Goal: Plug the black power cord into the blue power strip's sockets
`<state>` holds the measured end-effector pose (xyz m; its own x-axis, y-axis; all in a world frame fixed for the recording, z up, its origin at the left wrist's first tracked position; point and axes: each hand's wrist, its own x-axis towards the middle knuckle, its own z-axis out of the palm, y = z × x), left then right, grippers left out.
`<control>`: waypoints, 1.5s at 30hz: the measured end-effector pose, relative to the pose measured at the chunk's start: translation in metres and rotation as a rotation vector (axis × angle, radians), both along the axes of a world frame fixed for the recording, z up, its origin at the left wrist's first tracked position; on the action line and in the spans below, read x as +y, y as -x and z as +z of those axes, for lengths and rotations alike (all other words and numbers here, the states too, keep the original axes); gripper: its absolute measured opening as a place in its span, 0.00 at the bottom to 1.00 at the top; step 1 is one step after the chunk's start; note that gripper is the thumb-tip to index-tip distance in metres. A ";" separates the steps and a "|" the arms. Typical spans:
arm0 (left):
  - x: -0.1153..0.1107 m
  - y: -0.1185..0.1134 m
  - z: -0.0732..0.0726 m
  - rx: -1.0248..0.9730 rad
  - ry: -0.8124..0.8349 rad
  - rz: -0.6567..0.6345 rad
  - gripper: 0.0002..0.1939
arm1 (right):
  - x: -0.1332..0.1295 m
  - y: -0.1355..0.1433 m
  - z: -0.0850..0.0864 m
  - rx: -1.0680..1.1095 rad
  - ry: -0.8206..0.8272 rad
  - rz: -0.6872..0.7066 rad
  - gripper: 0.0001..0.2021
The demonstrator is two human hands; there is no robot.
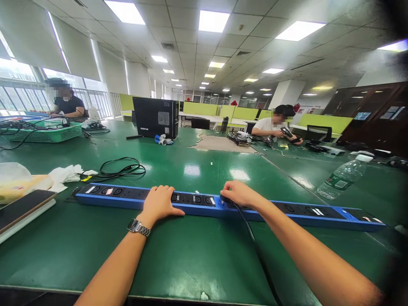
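A long blue power strip (197, 209) with black socket panels and white stickers lies across the green table. My left hand (160, 202), with a metal-banded watch on its wrist, grips the strip left of its middle, fingers over the far side and thumb along the near edge. Right of the middle, my right hand (238, 194) is closed on the plug of a black power cord, pressed against the strip's sockets. My fingers mostly hide the plug, so how deep it sits cannot be told. Its power cord (251, 233) runs down toward the table's near edge.
A phone (27, 208), tissue pack (19, 189) and coiled black cable (123, 169) lie at left. A plastic bottle (346, 176) lies tilted at right. Behind are a green basket (60, 132), a black computer case (155, 118) and two people seated at the table.
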<state>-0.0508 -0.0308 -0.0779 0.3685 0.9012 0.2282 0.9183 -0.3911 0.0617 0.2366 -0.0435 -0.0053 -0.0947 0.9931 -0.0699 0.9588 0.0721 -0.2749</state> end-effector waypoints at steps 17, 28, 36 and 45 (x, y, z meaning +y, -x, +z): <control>0.000 -0.001 0.003 0.017 0.021 0.010 0.40 | -0.013 0.014 -0.010 0.005 -0.099 -0.066 0.11; 0.000 -0.002 0.003 0.013 0.031 0.016 0.40 | -0.022 -0.088 0.013 -0.092 -0.143 -0.072 0.10; -0.003 -0.004 0.007 0.022 0.033 0.019 0.40 | -0.023 -0.104 -0.017 -0.040 -0.119 -0.093 0.12; -0.002 -0.004 0.006 0.007 0.033 0.007 0.41 | -0.022 -0.107 -0.019 -0.050 -0.084 -0.074 0.12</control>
